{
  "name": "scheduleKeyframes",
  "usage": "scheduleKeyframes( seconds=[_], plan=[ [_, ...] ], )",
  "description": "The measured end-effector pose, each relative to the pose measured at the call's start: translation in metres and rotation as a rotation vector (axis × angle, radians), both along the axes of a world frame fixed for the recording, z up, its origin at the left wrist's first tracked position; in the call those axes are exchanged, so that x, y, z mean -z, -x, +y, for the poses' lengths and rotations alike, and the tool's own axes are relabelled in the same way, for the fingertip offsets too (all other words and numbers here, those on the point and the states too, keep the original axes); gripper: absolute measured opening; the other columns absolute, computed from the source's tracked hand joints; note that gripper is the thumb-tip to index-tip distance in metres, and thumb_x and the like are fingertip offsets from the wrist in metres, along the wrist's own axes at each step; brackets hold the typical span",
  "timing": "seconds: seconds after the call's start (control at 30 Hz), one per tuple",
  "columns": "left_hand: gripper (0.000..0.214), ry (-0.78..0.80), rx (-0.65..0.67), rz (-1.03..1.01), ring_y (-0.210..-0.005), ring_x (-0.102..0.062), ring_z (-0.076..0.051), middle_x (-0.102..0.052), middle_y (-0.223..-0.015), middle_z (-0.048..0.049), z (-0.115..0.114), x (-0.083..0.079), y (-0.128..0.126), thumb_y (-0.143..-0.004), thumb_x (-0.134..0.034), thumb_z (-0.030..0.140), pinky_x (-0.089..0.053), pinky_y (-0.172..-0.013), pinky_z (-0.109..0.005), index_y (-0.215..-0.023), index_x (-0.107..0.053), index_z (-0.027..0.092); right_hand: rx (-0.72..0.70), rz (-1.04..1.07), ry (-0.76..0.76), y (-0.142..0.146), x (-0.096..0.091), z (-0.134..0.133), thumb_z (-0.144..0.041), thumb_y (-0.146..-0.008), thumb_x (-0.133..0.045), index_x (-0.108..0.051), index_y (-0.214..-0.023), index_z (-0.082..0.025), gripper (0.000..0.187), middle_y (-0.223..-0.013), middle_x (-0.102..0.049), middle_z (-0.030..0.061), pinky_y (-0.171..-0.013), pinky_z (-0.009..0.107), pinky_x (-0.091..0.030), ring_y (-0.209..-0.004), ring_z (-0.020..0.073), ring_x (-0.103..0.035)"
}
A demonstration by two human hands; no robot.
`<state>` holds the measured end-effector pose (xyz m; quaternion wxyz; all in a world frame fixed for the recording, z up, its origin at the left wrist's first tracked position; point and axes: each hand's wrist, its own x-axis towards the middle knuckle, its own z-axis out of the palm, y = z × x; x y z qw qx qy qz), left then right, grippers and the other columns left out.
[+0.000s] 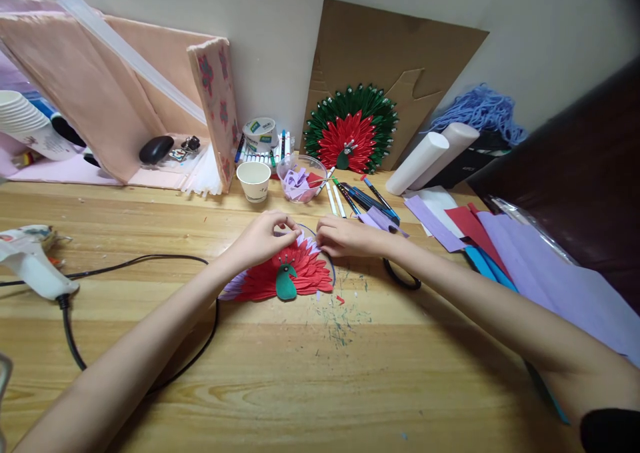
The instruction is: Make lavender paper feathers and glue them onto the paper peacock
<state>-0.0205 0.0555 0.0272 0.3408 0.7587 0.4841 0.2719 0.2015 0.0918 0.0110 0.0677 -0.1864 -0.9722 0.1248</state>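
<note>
A red paper peacock fan (300,274) with a green bird body (286,283) lies on the wooden table (320,373). Pale purple paper petals (311,243) line its upper rim. My left hand (265,236) is curled over the fan's top edge, fingers pinched on a petal. My right hand (345,236) rests just right of it, its fingers closed and pressed on the purple petals at the rim.
A glue gun (30,259) with black cable (150,261) lies left. Behind the fan stand a paper cup (254,181), a clear bowl of purple scraps (300,178), markers (350,196), a tape roll (260,134), a finished red-green peacock (350,136). Coloured paper sheets (525,253) lie right.
</note>
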Motion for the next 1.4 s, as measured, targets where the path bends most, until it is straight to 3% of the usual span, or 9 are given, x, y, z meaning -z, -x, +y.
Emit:
scheduleKeyframes(
  seconds=[0.17,0.37,0.9,1.4],
  plan=[
    [0.018,-0.021,-0.003,0.004,-0.072,-0.054,-0.015,-0.063,-0.077,-0.003,0.0,0.002,0.0,-0.076,-0.055,0.032,-0.042,-0.067,-0.028,-0.073,-0.063,0.016,-0.03,0.025,0.097,-0.001,-0.001,0.0,-0.019,-0.086,-0.049,-0.057,-0.083,-0.014,0.01,-0.086,-0.055,0.0089,-0.071,0.033,-0.046,-0.081,0.0181,-0.05],
    [0.018,-0.008,-0.002,-0.007,-0.07,-0.053,-0.014,-0.062,-0.076,-0.0027,0.0,0.001,0.0,-0.076,-0.055,0.032,-0.042,-0.066,-0.027,-0.073,-0.063,0.016,-0.06,0.018,0.11,0.002,0.001,0.003,-0.019,-0.089,-0.046,-0.059,-0.081,-0.015,0.015,-0.085,-0.055,0.0072,-0.073,0.032,-0.045,-0.08,0.0173,-0.049],
    [0.02,0.009,0.034,-0.009,-0.069,-0.053,-0.013,-0.064,-0.077,-0.0024,0.0,0.001,-0.001,-0.077,-0.054,0.031,-0.042,-0.066,-0.026,-0.075,-0.064,0.015,-0.098,-0.139,-0.147,0.011,-0.001,0.001,-0.018,-0.088,-0.043,-0.06,-0.079,-0.016,0.019,-0.08,-0.055,0.0082,-0.068,0.035,-0.046,-0.077,0.0198,-0.049],
    [0.019,0.035,0.038,0.006,-0.071,-0.052,-0.013,-0.063,-0.079,-0.003,-0.001,-0.002,-0.002,-0.077,-0.054,0.03,-0.04,-0.066,-0.025,-0.075,-0.064,0.014,-0.073,-0.184,-0.121,0.003,-0.01,0.001,-0.02,-0.089,-0.046,-0.059,-0.083,-0.015,0.016,-0.082,-0.056,0.0077,-0.07,0.034,-0.045,-0.079,0.0198,-0.049]
  ],
)
